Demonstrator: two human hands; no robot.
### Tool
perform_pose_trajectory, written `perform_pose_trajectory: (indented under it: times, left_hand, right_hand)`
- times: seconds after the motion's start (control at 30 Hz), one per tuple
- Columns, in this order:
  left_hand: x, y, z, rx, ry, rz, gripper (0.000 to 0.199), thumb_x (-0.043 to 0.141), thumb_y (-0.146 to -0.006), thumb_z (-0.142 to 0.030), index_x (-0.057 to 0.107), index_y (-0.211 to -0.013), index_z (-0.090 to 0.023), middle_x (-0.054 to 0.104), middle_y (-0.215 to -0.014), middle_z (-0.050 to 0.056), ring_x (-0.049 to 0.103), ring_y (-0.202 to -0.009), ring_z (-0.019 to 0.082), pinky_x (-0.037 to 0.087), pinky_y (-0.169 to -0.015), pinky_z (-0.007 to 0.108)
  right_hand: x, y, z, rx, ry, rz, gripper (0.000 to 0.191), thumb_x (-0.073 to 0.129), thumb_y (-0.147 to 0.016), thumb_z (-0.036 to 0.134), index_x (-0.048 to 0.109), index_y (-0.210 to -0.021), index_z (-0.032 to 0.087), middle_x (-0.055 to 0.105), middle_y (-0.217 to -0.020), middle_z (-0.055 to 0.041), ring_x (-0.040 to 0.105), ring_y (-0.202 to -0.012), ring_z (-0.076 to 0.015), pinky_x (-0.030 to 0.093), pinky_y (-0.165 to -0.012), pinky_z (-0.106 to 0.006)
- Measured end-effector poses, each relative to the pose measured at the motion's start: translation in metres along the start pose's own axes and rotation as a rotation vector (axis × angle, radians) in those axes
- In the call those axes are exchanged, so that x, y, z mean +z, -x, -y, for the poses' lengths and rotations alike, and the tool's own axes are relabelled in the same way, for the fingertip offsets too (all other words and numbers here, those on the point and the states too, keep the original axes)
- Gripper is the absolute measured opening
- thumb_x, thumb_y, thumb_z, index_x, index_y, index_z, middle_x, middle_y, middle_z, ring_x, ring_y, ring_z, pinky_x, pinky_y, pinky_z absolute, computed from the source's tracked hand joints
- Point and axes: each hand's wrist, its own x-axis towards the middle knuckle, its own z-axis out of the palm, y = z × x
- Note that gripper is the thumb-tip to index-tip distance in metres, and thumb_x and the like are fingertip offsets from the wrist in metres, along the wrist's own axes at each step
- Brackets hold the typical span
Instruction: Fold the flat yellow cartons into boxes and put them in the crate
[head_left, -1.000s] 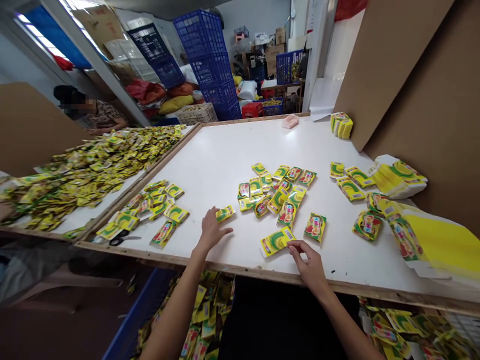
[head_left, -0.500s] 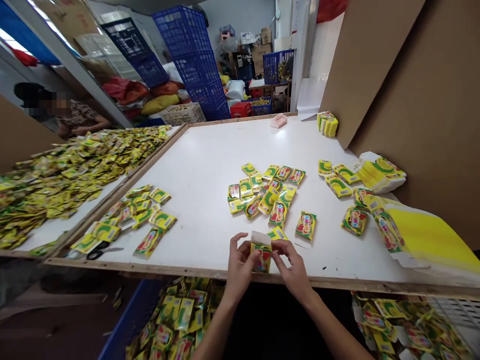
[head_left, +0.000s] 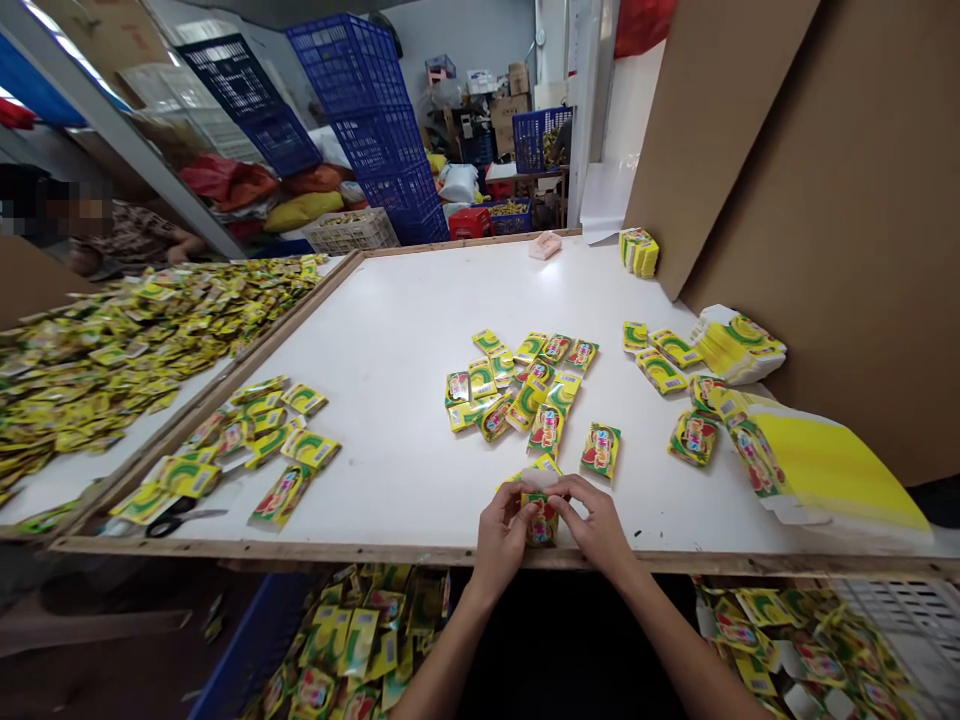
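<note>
Near the front edge of the white table [head_left: 405, 400], a small yellow-green packet [head_left: 540, 525] with a red picture is pinched between both hands. My left hand [head_left: 506, 535] grips its left side, thumb on the front. At its right upper side are the thumb and fingers of my right hand [head_left: 592, 520], beside a white flap at the top. Just beyond lies a loose group of similar packets [head_left: 547, 428], and a single packet [head_left: 601, 450] rests to the right of them.
Scissors [head_left: 176, 515] and more packets [head_left: 281, 495] lie at the left. Flat yellow sheets [head_left: 832, 460] are stacked at the right by a cardboard panel [head_left: 847, 200]. Filled crates [head_left: 247, 640] stand below the front edge. A person [head_left: 131, 235] sits far left beyond a large packet heap [head_left: 150, 340].
The white flap on the held packet stood up and now looks folded lower, with both hands' fingers closer together over it. The view has shifted slightly.
</note>
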Motion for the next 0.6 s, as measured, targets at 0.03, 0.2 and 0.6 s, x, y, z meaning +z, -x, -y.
perform_pose_trajectory:
  times: [0.03,0.2,0.6]
  left_hand:
    - [-0.001,-0.001,0.000,0.010,-0.003,-0.005,0.015,0.063,-0.081,-0.027,0.062,-0.093,-0.017,0.064,-0.098,0.007,0.062,-0.093,0.019,0.048,-0.086,0.032]
    - [-0.004,-0.002,-0.002,0.032,0.087,-0.077,0.029,0.064,-0.080,-0.024,0.056,-0.108,-0.020,0.065,-0.103,0.007,0.062,-0.101,0.020,0.048,-0.090,0.034]
    - [-0.005,0.003,-0.018,0.023,-0.107,-0.060,0.017,0.062,-0.082,-0.027,0.066,-0.096,-0.017,0.069,-0.098,0.008,0.063,-0.095,0.021,0.048,-0.088,0.033]
  right_hand:
    - [0.002,-0.003,0.000,-0.015,0.008,-0.003,0.017,0.054,-0.090,0.029,0.070,-0.088,0.022,0.068,-0.093,-0.0063,0.063,-0.091,-0.0211,0.050,-0.081,-0.034]
    - [0.013,-0.005,-0.001,-0.005,-0.032,-0.101,0.017,0.056,-0.088,0.029,0.067,-0.100,0.022,0.069,-0.092,-0.0049,0.065,-0.085,-0.0197,0.052,-0.078,-0.034]
    - [0.014,0.006,0.007,-0.040,-0.006,-0.104,0.013,0.058,-0.089,0.030,0.068,-0.095,0.024,0.070,-0.094,-0.0042,0.063,-0.091,-0.0199,0.050,-0.085,-0.035]
